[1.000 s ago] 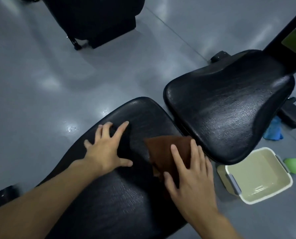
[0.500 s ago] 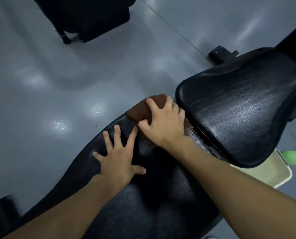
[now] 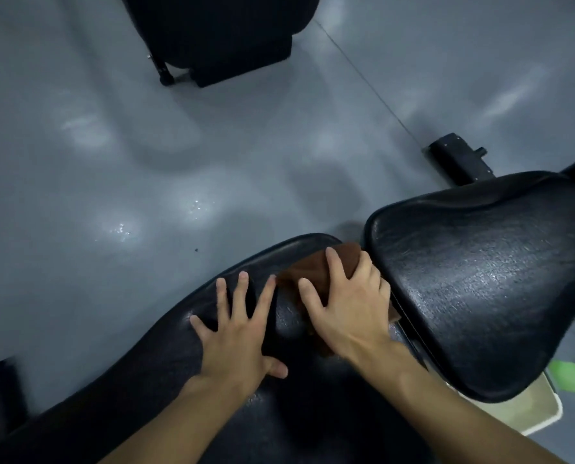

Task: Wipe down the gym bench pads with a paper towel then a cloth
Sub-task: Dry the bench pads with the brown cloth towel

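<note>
1. Judged to be at the cloth stage. No paper towel in view, so that pass is presumed done.
2. Left hand (image 3: 235,333): released, fingers spread flat on the long pad (image 3: 165,390), bracing, grasping nothing.
3. Cloth (image 3: 312,266): brown, bunched, lying on the far end of the long pad, just beside the gap.
4. Right hand (image 3: 349,306): fingers curved over the cloth, grasping and pressing it down.
5. Seat pad (image 3: 480,279): untouched by either hand. Cannot tell whether wiped, so likely outstanding.
</note>
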Motion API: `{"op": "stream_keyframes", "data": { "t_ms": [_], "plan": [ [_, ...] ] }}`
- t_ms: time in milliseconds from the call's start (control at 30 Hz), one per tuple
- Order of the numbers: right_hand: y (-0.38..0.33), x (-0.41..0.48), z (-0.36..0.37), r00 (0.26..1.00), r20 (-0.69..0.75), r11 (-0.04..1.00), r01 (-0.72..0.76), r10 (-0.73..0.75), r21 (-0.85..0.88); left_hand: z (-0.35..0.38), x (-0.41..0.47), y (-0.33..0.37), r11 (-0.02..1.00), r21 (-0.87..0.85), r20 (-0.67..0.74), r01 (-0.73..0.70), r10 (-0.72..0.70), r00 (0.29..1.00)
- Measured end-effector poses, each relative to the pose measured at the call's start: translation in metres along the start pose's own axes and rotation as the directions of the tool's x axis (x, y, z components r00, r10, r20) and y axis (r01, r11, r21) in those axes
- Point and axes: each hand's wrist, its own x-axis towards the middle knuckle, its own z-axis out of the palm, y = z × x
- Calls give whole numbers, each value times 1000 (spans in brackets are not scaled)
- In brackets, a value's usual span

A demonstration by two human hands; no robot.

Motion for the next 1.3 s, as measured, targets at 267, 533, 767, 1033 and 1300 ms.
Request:
{"op": "stream_keyframes", "data": {
  "t_ms": [267,533,767,1033,1300],
  "plan": [
    [-29,66,-4,886,61,878,464,-460,-120,-1,-8,-45,972,-209,-216,111,-157,964],
    [-73,40,13,954,-24,949,293,-297,-117,16,-23,-97,948,-282,-204,148,-210,956],
    [-97,30,34,791,130,754,609,-597,-247,39,-54,-153,937,-267,-132,227,-269,954],
    [-105,31,33,948,27,918,315,-318,-241,52,-57,-167,947,-266,-173,182,-233,957],
    [-153,-2,67,811,132,782,585,-570,-216,67,-70,-189,929,-285,-151,234,-285,947]
  ]
}}
